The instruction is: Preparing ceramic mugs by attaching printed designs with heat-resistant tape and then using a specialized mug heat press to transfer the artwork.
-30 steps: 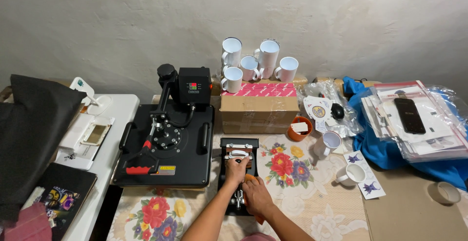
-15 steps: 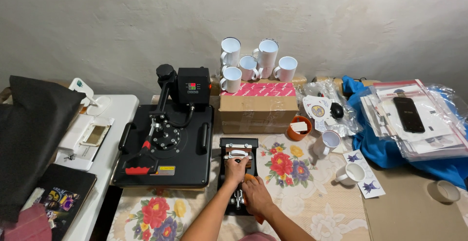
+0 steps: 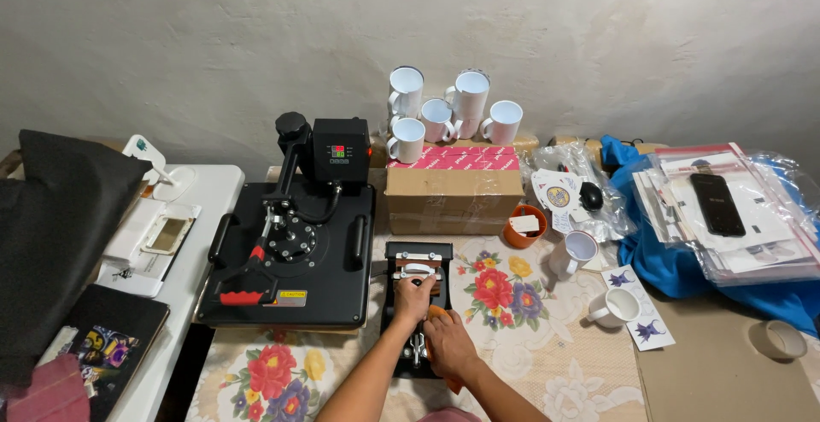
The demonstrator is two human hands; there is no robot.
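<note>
A small black mug press [image 3: 416, 255] lies on the flowered tablecloth [image 3: 512, 362] in front of me, with a white mug clamped in its far end. My left hand [image 3: 412, 296] rests on the top of the press near the mug, fingers curled on it. My right hand [image 3: 448, 344] grips the press's handle with its orange grip, closer to me. Both forearms reach in from the bottom edge.
A large black flat heat press [image 3: 290, 251] stands at the left. Behind the mug press is a cardboard box [image 3: 453, 196] with several white mugs [image 3: 453, 110] on it. Two more mugs [image 3: 615, 307], star stickers, an orange cup and plastic sleeves with a phone lie at the right.
</note>
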